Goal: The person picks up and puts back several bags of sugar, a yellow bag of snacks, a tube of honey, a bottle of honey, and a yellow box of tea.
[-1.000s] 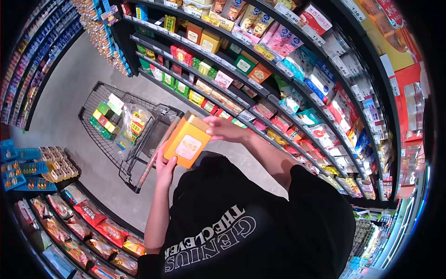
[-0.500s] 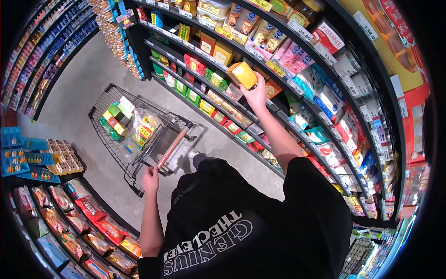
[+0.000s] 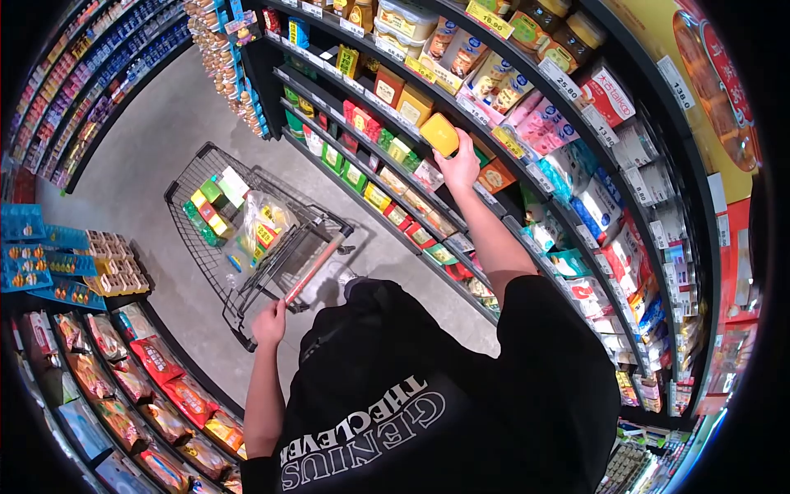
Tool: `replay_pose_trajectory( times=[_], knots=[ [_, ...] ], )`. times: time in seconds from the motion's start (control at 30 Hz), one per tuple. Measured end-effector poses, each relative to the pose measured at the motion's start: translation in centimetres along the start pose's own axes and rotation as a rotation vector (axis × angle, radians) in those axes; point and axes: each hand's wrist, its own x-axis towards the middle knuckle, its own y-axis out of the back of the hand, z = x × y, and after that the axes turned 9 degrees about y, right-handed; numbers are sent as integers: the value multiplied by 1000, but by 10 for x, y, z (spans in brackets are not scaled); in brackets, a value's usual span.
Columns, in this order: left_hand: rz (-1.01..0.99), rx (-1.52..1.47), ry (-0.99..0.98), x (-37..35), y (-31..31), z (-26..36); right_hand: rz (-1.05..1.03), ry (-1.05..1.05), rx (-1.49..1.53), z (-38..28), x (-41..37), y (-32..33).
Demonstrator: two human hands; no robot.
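My right hand (image 3: 461, 165) is closed around a yellow box (image 3: 439, 135) with rounded corners, held out in front of the tea and drink shelves on the right. My left hand (image 3: 269, 323) curls at the near end of the red handle (image 3: 317, 267) of a shopping cart; the fingertips are partly hidden. Inside the wire cart (image 3: 193, 165) lie green, white, yellow and red boxes (image 3: 212, 193) beside a clear plastic bag (image 3: 262, 229) with yellow labels.
A long shelf unit (image 3: 387, 107) of boxes, jars and bags runs along the right. Bagged goods fill a low shelf (image 3: 177, 383) at lower left, near a blue display rack (image 3: 49, 255). Grey floor (image 3: 136, 156) shows around the cart.
The yellow box has turned in my right hand, so a flatter face shows. My left hand stays at the cart handle. The view has shifted slightly.
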Motion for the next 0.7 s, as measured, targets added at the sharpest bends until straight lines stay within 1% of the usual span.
replay_pose_trajectory(
  times=[0.13,0.27,0.33,0.43,0.63,0.7],
  knots=[
    [12,5,21,0,0,2,-33,-29,46,0,6,-4],
    [5,10,55,-3,5,9,-58,-4,46,2,12,-8],
    [15,5,50,-3,3,8,-166,10,-18,0,18,-5],
    [25,13,46,-1,1,6,-235,-29,-86,-4,27,-6],
    [46,59,67,-4,4,13,-186,-19,-191,13,39,-28],
    [45,64,66,-4,5,14,-210,-27,-203,19,45,-34]
  ],
)
